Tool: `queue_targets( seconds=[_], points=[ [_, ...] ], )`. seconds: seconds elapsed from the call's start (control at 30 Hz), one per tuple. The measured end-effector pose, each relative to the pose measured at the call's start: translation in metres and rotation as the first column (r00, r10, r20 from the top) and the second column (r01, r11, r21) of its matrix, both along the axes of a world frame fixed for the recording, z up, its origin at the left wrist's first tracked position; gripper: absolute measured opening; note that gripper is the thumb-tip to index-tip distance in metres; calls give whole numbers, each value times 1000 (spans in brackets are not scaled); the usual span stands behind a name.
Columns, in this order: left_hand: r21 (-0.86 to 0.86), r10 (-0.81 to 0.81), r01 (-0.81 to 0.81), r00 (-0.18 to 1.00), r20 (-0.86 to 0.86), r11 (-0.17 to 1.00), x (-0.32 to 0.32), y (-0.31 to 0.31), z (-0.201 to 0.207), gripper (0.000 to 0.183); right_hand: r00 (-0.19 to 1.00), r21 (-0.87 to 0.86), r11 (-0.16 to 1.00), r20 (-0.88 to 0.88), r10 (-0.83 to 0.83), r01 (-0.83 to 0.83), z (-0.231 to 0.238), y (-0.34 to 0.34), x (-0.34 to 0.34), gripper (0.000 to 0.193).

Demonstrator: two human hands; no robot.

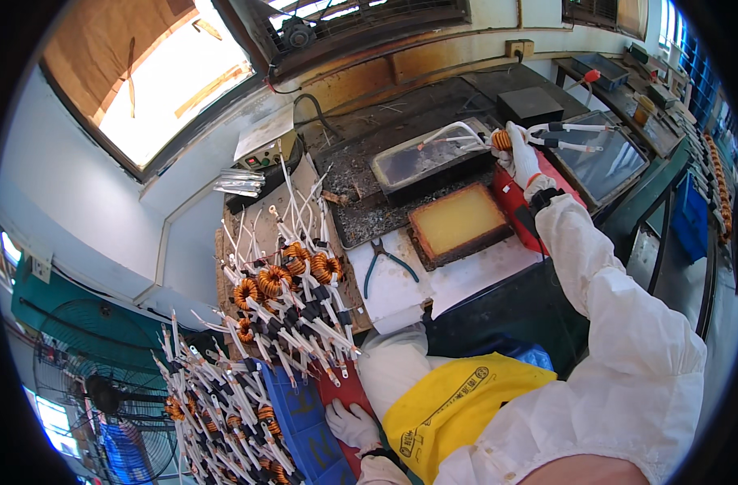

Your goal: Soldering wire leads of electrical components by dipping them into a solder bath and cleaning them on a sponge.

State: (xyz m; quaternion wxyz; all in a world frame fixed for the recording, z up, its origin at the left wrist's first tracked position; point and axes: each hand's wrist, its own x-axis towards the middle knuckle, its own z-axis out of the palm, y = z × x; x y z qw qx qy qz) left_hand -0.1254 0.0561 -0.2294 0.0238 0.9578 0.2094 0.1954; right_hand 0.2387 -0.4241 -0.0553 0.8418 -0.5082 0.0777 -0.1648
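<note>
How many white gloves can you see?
2: one on the right hand, which holds an orange coil, and one on the left hand, beside the blue bin. Others might be hidden in the clutter.

Head fisheye, looking down and forward over left hand [353, 425], right hand [524, 162], cloth [458, 416] near, window [211, 61] far beyond both

We hold one ring-shaped coil [500, 141], closely wound in coppery orange wire, over the tabletop [433, 97], right of its middle and toward its far edge. Two white leads [577, 146] reach rightward, each with a black sleeve [555, 126] and a metallic tip [600, 149]; further white leads arch to the left — one showing a coppery end [421, 147]. We also touch a red surface [344, 391], partly covered — just outside the tabletop's near edge.
</note>
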Motion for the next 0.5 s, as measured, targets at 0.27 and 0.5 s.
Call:
queue_targets(
  seconds=[0.27,0.5],
  points=[
    [-2,-2,2,1000,-11,1000,0,-1,2,39,1000,-9,1000,10,-5,5,0,-1,-2,43],
    [-5,1,-1,1000,-19,1000,-1,0,2,39,1000,-9,1000,20,12,-12,-1,-1,0,44]
  ],
)
